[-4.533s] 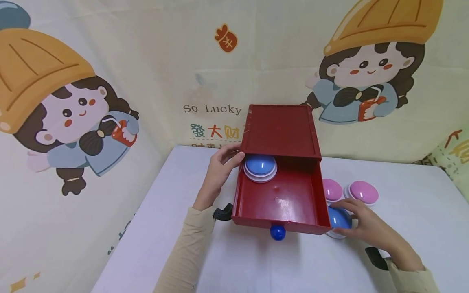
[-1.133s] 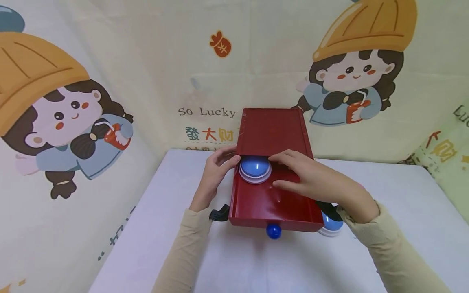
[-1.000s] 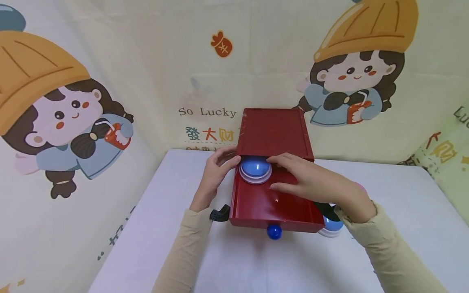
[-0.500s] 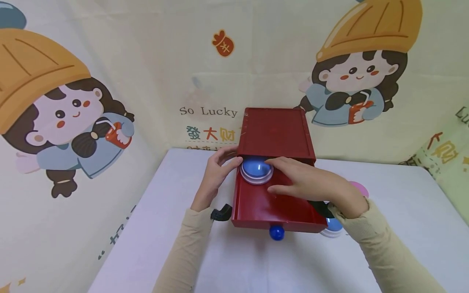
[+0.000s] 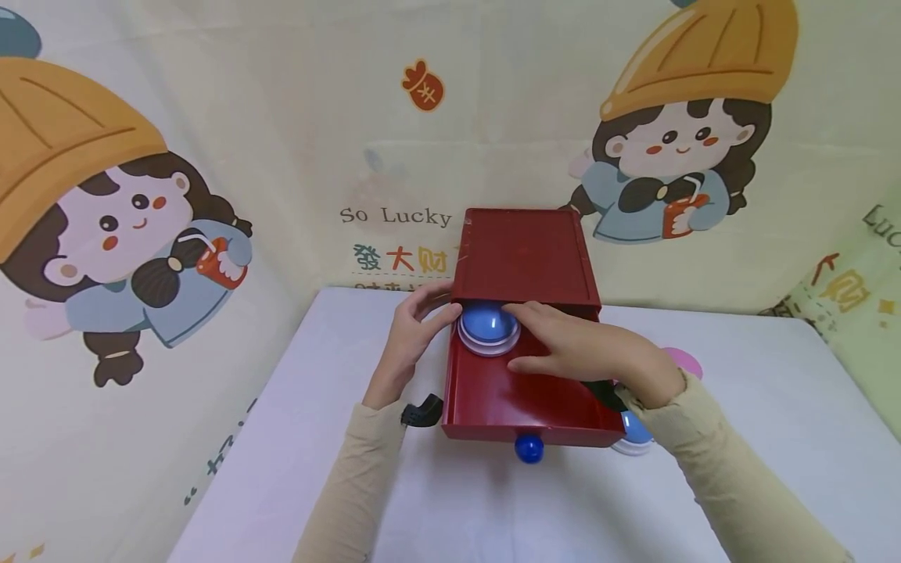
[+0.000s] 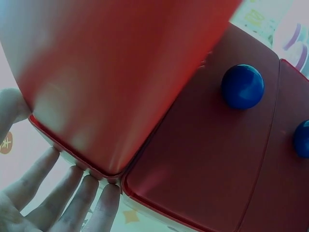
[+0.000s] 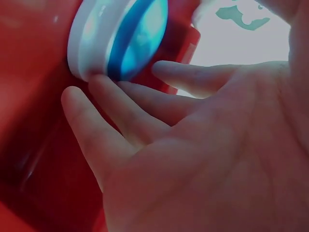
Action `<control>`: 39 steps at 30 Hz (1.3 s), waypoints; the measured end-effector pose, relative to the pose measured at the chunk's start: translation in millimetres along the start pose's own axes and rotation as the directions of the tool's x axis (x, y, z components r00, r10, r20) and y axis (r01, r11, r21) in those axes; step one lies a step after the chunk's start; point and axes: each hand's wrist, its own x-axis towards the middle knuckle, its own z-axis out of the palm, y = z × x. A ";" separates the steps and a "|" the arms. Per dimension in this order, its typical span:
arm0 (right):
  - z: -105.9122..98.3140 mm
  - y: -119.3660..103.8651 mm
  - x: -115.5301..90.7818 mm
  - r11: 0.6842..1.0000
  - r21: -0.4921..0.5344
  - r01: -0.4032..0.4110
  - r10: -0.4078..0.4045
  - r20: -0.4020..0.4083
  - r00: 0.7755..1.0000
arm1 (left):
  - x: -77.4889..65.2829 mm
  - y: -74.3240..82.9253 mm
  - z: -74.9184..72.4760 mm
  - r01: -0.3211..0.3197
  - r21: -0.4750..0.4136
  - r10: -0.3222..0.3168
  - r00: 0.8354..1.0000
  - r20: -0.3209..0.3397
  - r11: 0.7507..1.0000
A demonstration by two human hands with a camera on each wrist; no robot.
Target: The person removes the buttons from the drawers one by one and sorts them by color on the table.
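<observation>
A dark red drawer cabinet [image 5: 526, 254] stands on the table with its top drawer [image 5: 486, 407] pulled out. In the drawer's back left corner sits a blue dome push button [image 5: 487, 322] with a white base. My left hand [image 5: 414, 344] holds the cabinet's left front corner, thumb at the drawer's rim; in the left wrist view its fingertips [image 6: 110, 189] lie along the edge. My right hand [image 5: 584, 344] reaches over the drawer's right wall, fingers extended. In the right wrist view its fingertips [image 7: 99, 82] are right at the push button's side [image 7: 118, 38].
Another blue push button [image 5: 637, 432] stands right of the drawer, partly behind my right wrist. A pink push button [image 5: 683, 360] shows beyond my forearm. A blue knob [image 5: 529, 449] sticks out of the drawer front; lower drawers carry knobs [image 6: 242, 86] too. Patterned cloth [image 5: 338, 117] hangs behind.
My right hand has left the blue push button on the table and come into the drawer, then edged left to the one inside. My left hand stays at the cabinet.
</observation>
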 end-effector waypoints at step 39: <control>7.6 12.7 31.6 1.000 -0.012 -0.009 0.010 0.084 0.996 | -4.1 19.3 3.9 -0.012 -0.008 0.012 1.000 -0.015 1.000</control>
